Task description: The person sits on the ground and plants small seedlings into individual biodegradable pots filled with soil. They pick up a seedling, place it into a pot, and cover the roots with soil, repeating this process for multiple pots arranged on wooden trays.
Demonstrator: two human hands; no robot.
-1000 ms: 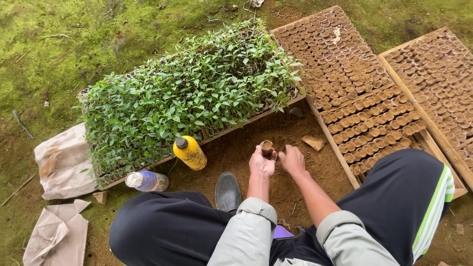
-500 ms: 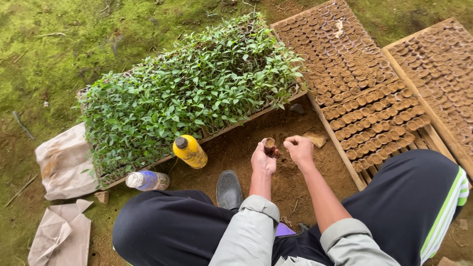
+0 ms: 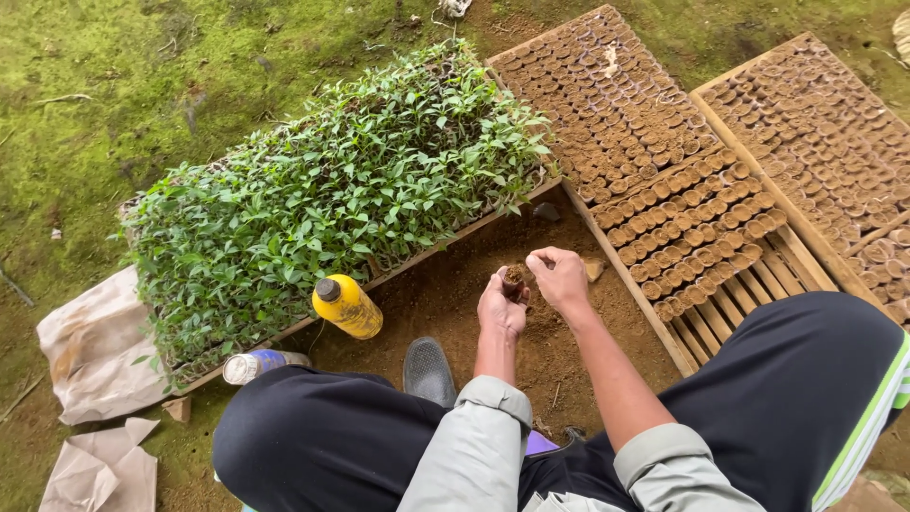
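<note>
Left hand (image 3: 500, 308) grips a small soil pot (image 3: 513, 279). Right hand (image 3: 561, 280), fingers pinched, hovers at its 3 o'clock. Filling appears underway; the next move calls for a steady pot.

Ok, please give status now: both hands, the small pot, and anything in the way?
Left hand holds small soil pot upright. Right hand pinched just beside its top, contact unclear. Yellow bottle stands left, apart. Nothing blocking.

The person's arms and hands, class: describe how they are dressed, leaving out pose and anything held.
Both hands, the left hand and the right hand, are bare: no gloves, and no rings or watch can be made out. Each arm wears a pale grey sleeve pushed up, with a stitched cuff, leaving the forearms uncovered. The left sleeve ends nearer the wrist than the right one.
</note>
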